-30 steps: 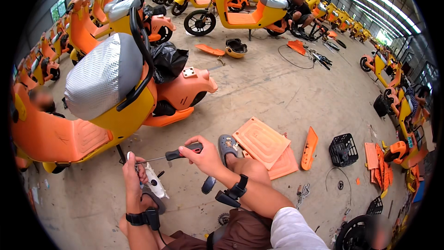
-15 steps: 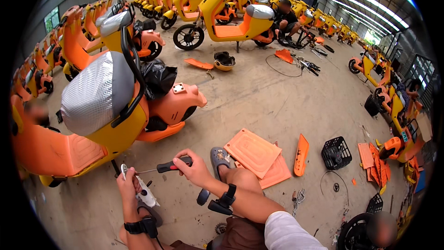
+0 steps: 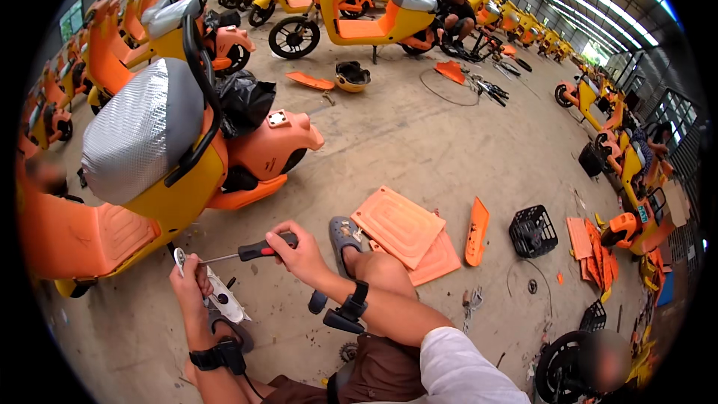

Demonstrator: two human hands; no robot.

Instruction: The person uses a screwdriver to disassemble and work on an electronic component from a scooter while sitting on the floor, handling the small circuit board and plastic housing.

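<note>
Near the lower left, my left hand [image 3: 190, 281] is closed around a long whitish part [image 3: 226, 301] with a rounded pale end above the fingers and a dark round spot lower down. What kind of part it is, I cannot make out. My right hand [image 3: 299, 254] grips a screwdriver [image 3: 256, 251] by its black and red handle. The shaft points left, and its tip meets the part beside my left fingers; the exact contact is hidden. Just beyond my left hand stands a yellow and orange scooter [image 3: 173, 206] with a silver seat cover [image 3: 142, 131].
Orange panels [image 3: 400, 226] lie right of my shoe [image 3: 345, 238], then an orange strip [image 3: 477, 232] and a black basket [image 3: 533, 230]. A helmet [image 3: 351, 76] rests on the floor farther off. Rows of scooters fill the back; other people sit near the edges.
The view has shifted slightly, so the surroundings sit a little higher and further left. The whitish part is turned to show more of its face. Both hands keep their holds.
</note>
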